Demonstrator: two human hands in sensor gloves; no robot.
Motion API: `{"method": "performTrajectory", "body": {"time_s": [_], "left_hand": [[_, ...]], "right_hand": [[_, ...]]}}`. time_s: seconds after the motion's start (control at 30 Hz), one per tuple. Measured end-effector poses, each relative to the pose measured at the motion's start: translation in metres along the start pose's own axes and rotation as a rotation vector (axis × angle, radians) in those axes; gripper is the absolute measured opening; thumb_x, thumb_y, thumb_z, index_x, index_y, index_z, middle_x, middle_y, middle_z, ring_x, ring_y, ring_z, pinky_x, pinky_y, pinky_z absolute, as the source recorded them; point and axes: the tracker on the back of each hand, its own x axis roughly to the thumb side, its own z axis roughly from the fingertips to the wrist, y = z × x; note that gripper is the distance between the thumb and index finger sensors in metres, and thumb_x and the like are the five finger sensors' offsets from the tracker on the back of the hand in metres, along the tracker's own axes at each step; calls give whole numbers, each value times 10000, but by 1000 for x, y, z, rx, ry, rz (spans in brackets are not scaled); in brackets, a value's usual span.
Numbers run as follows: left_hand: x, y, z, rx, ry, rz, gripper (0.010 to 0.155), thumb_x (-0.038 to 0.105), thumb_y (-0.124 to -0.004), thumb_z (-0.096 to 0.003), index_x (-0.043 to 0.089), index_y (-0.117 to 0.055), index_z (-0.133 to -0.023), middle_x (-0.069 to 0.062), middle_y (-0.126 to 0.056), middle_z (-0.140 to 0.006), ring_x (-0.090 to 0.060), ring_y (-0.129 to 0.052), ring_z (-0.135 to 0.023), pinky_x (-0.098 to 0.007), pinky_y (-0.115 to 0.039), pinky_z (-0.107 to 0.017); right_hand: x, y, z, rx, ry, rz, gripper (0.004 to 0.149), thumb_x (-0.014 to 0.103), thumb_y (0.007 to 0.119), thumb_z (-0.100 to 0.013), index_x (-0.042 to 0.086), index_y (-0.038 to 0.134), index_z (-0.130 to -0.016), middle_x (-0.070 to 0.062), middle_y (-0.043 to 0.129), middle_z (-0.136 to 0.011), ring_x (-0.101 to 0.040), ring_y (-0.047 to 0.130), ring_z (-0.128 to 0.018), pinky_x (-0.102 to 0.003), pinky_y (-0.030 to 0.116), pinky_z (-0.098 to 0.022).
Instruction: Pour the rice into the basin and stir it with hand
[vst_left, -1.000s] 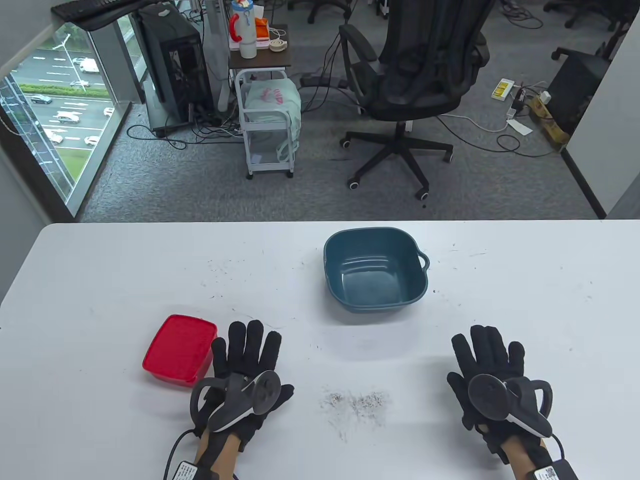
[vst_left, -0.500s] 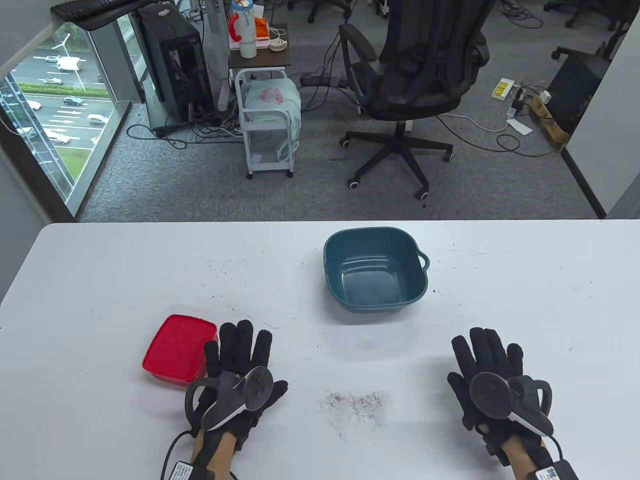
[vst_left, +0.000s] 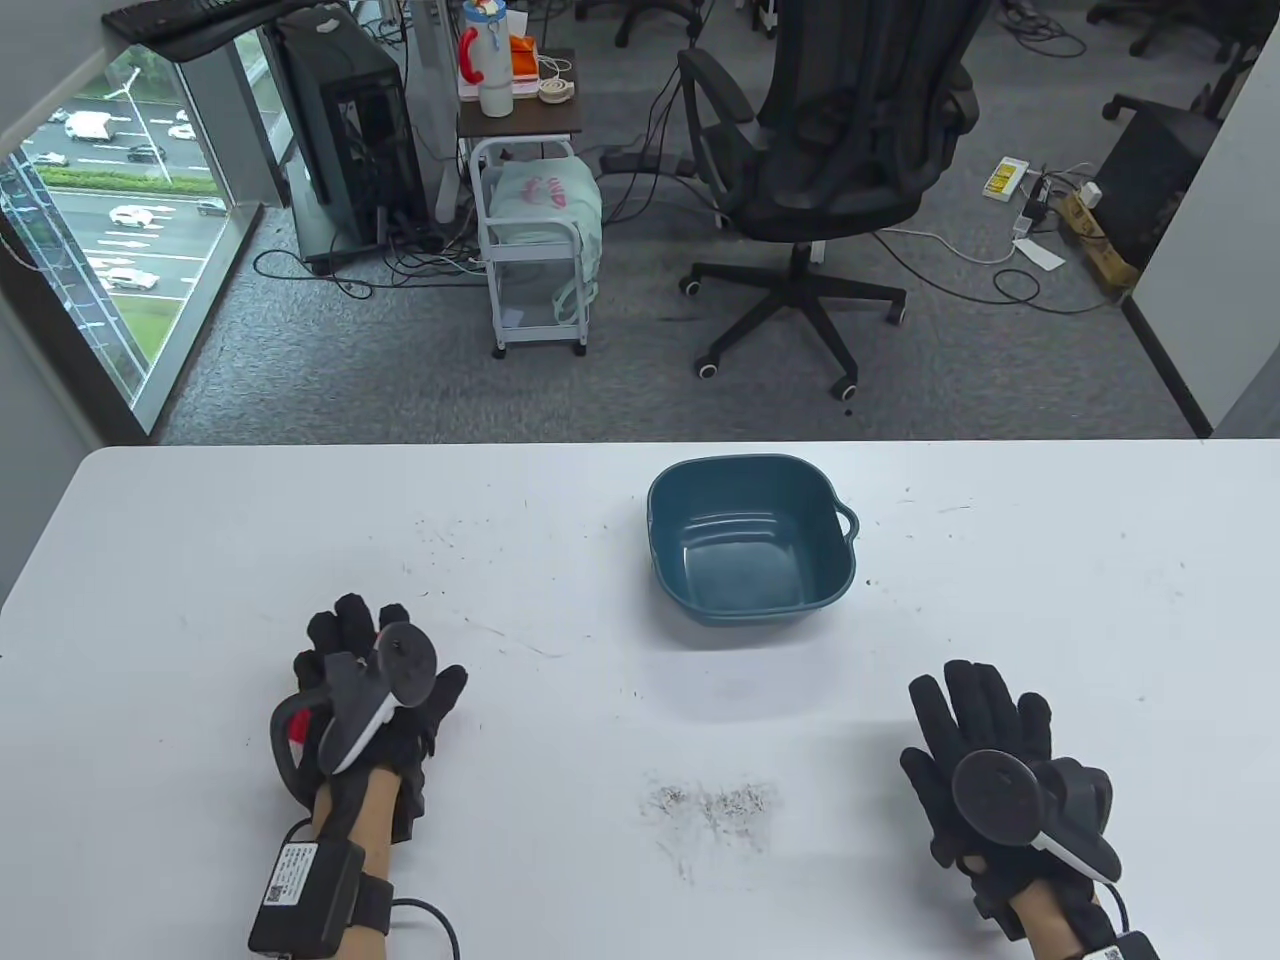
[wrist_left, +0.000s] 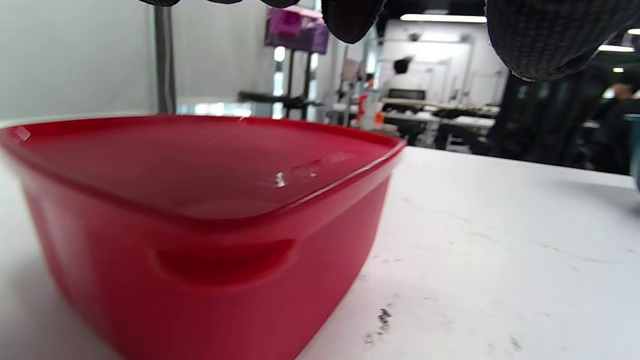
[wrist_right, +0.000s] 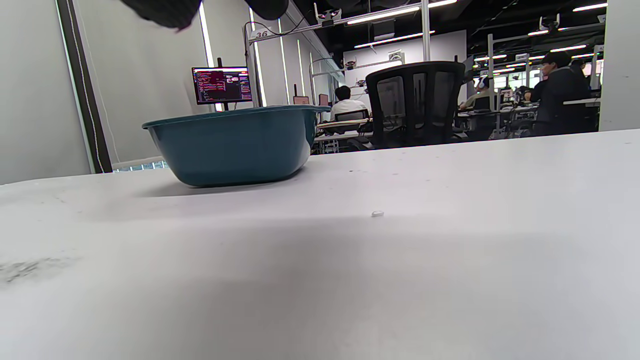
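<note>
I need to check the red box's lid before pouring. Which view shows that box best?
The left wrist view: the red box fills the frame, lid on. In the table view the left hand covers nearly all of it. The right wrist view misses it.

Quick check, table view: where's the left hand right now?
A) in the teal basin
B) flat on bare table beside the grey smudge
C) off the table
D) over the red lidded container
D: in the table view the left hand covers the red lidded plastic container, with only a sliver of red showing at its wrist side, and in the left wrist view its fingertips hang just above the lid. The teal plastic basin stands apart, with no hand in it.
</note>
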Motion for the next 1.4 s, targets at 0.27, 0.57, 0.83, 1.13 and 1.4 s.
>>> {"method": "performTrajectory", "body": {"time_s": [0.27, 0.57, 0.83, 1.13, 1.4], "left_hand": [[-21, -33, -17, -187, 114, 6, 1146, 780, -829, -278, 224, -307, -1132, -269, -169, -1198, -775, -333, -1013, -893, -465, -667], [-24, -30, -17, -34, 117, 49, 1157, 775, -955, -209, 122, -503, -1051, -360, -411, -1133, -659, -602, -985, -847, -588, -669], [40, -17, 6, -54, -258, 115, 1150, 775, -972, -199, 141, -523, -1046, -340, -418, -1150, -647, -621, -1002, -842, -606, -690], [180, -23, 59, -163, -809, 50, 1135, 760, -967, -199, 159, -518, -1051, -306, -398, -1173, -621, -586, -1048, -824, -561, -736], [253, -56, 103, -232, -1038, -1, 1139, 759, -967, -199, 162, -509, -1055, -292, -389, -1180, -614, -572, -1056, -816, -544, -745]], "right_hand": [[1, 1, 0, 7, -4, -13, 698, 468, 701, -389, 192, 561, -1016, -222, 461, -1081, -498, 489, -992, -791, 389, -614], [0, 1, 0, 6, -7, -29, 690, 466, 700, -390, 188, 580, -1010, -222, 478, -1077, -498, 504, -988, -790, 396, -613], [-4, 5, -2, 32, 2, -55, 688, 463, 701, -391, 184, 585, -1008, -224, 483, -1076, -499, 509, -986, -790, 397, -613], [-6, 5, -3, 48, 2, -80, 686, 460, 701, -391, 182, 586, -1008, -224, 486, -1076, -498, 514, -986, -789, 399, -615], [-7, 5, -4, 69, -7, -101, 684, 456, 702, -392, 179, 588, -1007, -226, 486, -1075, -501, 513, -985, -788, 398, -617]]}}
